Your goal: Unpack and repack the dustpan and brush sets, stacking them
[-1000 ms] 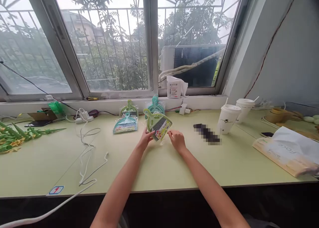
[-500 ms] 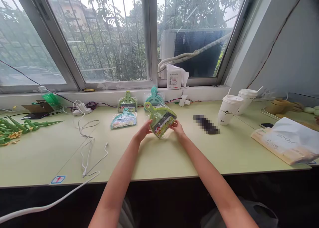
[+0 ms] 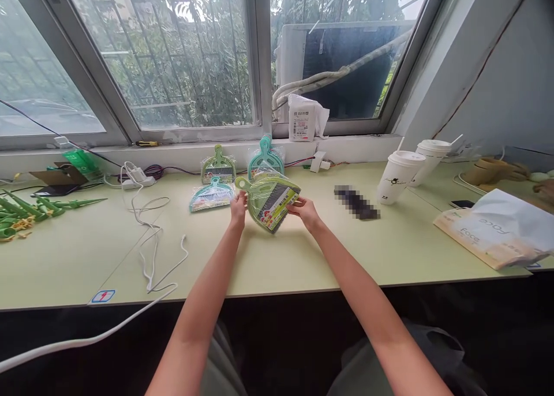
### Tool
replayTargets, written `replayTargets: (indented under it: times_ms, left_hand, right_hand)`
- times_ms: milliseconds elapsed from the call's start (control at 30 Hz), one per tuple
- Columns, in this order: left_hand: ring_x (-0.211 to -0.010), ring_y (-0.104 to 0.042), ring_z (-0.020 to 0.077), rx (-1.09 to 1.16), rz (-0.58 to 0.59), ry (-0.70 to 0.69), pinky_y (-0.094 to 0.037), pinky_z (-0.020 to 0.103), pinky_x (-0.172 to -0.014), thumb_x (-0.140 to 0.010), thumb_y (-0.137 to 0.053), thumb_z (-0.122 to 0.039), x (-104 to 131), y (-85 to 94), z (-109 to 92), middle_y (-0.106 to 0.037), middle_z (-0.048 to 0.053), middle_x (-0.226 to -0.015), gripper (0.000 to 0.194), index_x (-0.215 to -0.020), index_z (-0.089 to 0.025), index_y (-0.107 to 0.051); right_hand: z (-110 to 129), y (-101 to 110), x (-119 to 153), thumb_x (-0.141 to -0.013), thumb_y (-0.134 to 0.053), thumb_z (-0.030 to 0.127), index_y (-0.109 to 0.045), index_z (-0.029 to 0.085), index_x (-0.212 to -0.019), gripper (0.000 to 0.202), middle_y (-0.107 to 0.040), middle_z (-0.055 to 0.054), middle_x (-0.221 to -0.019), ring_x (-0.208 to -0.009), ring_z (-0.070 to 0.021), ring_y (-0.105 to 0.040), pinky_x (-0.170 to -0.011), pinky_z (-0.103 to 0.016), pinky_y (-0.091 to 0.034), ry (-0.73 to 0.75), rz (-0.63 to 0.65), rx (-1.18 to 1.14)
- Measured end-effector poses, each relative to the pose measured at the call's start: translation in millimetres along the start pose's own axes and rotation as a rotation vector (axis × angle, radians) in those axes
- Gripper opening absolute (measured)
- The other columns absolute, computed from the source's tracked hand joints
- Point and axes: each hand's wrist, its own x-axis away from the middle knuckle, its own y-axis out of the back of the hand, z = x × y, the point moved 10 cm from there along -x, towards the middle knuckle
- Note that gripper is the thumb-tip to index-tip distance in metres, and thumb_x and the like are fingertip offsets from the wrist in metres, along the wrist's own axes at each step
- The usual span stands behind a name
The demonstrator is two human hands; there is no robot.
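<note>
A green dustpan-and-brush set (image 3: 272, 202) in clear wrap is held tilted above the table, its handle pointing to the upper left. My left hand (image 3: 238, 210) grips it near the handle side, and my right hand (image 3: 305, 212) pinches its right edge over the label. Just behind my left hand lies a light-blue set (image 3: 212, 195). Another green set (image 3: 218, 166) leans by the window ledge, and a teal set (image 3: 265, 159) stands behind the held one, partly covered by it.
White cables (image 3: 149, 228) trail over the left side of the table (image 3: 277, 269), near green plants (image 3: 26, 214). Two paper cups (image 3: 400, 176), a pixelated dark item (image 3: 357, 202) and a tissue pack (image 3: 497, 228) are at right. A white packet (image 3: 302, 119) sits on the ledge.
The held green set has shifted left and turned, its handle now lower and farther left. My left hand moved left and up with it. The whole view has tilted slightly down.
</note>
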Motion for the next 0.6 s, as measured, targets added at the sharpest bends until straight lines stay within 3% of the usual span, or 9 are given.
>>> replayTargets:
  times_ms: [133, 267, 333, 433, 600]
  left_hand:
    - [-0.077, -0.059, 0.0155, -0.044, -0.107, -0.042, -0.046, 0.026, -0.066, -0.085, -0.052, -0.054, 8.5, 10.4, -14.3, -0.064, 0.01, -0.091, 0.042, -0.092, -0.013, -0.062]
    - [-0.111, -0.055, 0.0214, -0.262, -0.282, -0.444, -0.041, 0.033, -0.093, -0.084, -0.057, -0.052, 25.7, 31.1, -74.5, -0.061, 0.01, -0.119, 0.047, -0.119, -0.019, -0.059]
    - [-0.114, -0.053, 0.0236, -0.452, -0.22, -0.579, -0.035, 0.037, -0.102, -0.08, -0.063, -0.051, 30.4, 25.1, -95.9, -0.064, 0.009, -0.116, 0.046, -0.114, -0.02, -0.064]
    - [-0.094, -0.061, 0.0233, -0.579, 0.002, -0.6, -0.039, 0.037, -0.095, -0.079, -0.064, -0.05, 28.4, 8.5, -102.7, -0.07, 0.008, -0.094, 0.034, -0.093, -0.02, -0.072]
    - [-0.101, -0.059, 0.0242, -0.618, 0.075, -0.71, -0.034, 0.04, -0.102, -0.083, -0.061, -0.045, 34.9, -4.8, -111.6, -0.071, 0.006, -0.095, 0.025, -0.078, -0.023, -0.074]
  right_hand:
    - [1.4, 2.0, 3.5, -0.039, -0.09, 0.028, -0.069, 0.015, -0.085, 0.052, -0.072, -0.007, -0.084, -0.078, -0.0206, -0.067, -0.079, -0.038, -0.056, -0.044, -0.046, -0.008]
    - [5.2, 5.1, 4.2, -0.041, -0.089, 0.027, -0.07, 0.014, -0.086, 0.051, -0.072, -0.007, -0.084, -0.078, -0.02, -0.067, -0.079, -0.037, -0.055, -0.05, -0.013, 0.012]
    - [6.2, 3.6, 5.0, -0.044, -0.088, 0.027, -0.07, 0.014, -0.089, 0.051, -0.072, -0.008, -0.087, -0.08, -0.0206, -0.067, -0.079, -0.037, -0.055, -0.061, 0.045, 0.047]
    - [8.3, 0.7, 8.2, -0.048, -0.087, 0.026, -0.07, 0.014, -0.093, 0.05, -0.072, -0.009, -0.091, -0.083, -0.0215, -0.068, -0.079, -0.037, -0.055, -0.08, 0.111, 0.094]
    - [12.9, -8.2, 16.5, -0.053, -0.085, 0.024, -0.071, 0.014, -0.098, 0.048, -0.072, -0.01, -0.092, -0.084, -0.0221, -0.068, -0.076, -0.035, -0.055, -0.101, 0.181, 0.156]
